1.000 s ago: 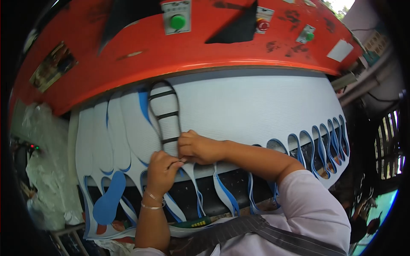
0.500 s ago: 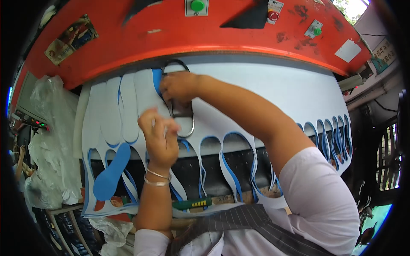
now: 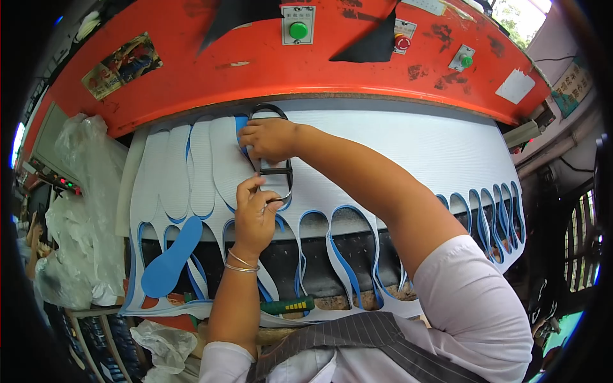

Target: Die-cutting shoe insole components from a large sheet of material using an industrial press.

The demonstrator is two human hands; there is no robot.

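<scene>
A sole-shaped metal cutting die (image 3: 277, 171) with a dark crossbar lies on the white ribbed foam sheet (image 3: 396, 147), which is blue underneath. My right hand (image 3: 271, 138) is closed over the die's far half, its fingers curled at the left edge beside a strip of blue. At the die's near end, my left hand (image 3: 254, 217) pinches the rim between thumb and fingers. Left of the die, several sole shapes (image 3: 203, 167) are cut in the sheet. A loose blue insole (image 3: 171, 258) lies across the sheet's cut-out front edge, left of my left wrist.
Beyond the sheet rises a red machine beam (image 3: 211, 73) with green buttons (image 3: 298, 30) and a red knob (image 3: 401, 42). A green-handled tool (image 3: 287, 305) lies near my body. Clear plastic bags (image 3: 86, 210) hang at the left. Looped offcut edges (image 3: 345, 258) droop over the dark surface.
My left hand has come from above the sheet onto the die's near end, its fingers closing there. My right hand stays at the far half. The view has shifted slightly, so everything sits lower.
</scene>
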